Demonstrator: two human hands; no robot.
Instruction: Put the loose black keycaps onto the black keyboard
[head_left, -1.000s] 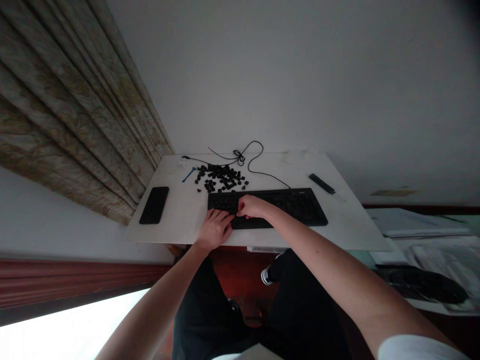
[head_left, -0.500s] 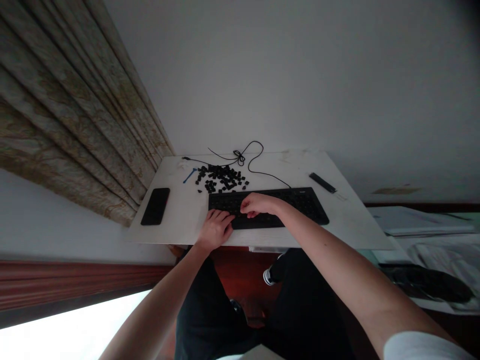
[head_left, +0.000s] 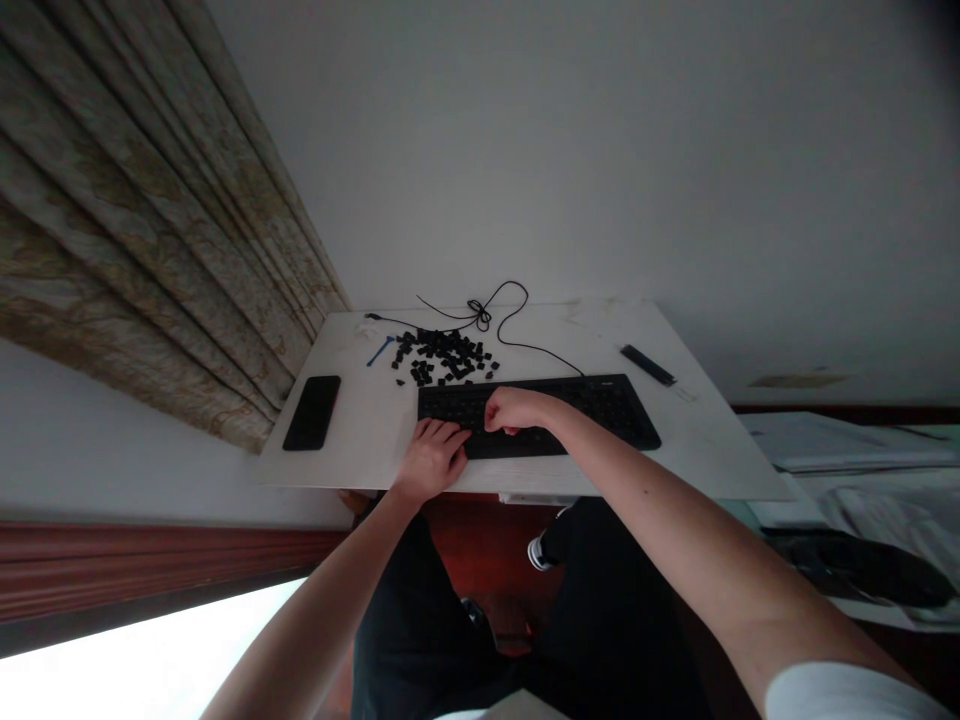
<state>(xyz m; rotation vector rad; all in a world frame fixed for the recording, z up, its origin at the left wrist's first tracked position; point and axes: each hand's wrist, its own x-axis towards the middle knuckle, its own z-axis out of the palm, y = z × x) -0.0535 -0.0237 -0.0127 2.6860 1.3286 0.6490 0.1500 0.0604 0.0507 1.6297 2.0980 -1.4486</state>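
1. Black keyboard [head_left: 607,410] lies beneath the fingers.
2. Left hand [head_left: 433,460]: fingers slightly spread, resting on its left part.
3. Right hand [head_left: 516,409]: fingers curled; whether they pinch anything, I can't tell.
4. Loose keycaps [head_left: 450,345] beyond the fingers.

The person wears a white short sleeve [head_left: 832,692] at right, dark, loose trousers [head_left: 600,610] on both legs, and a dark shoe [head_left: 546,550] with white bands; both forearms are bare.
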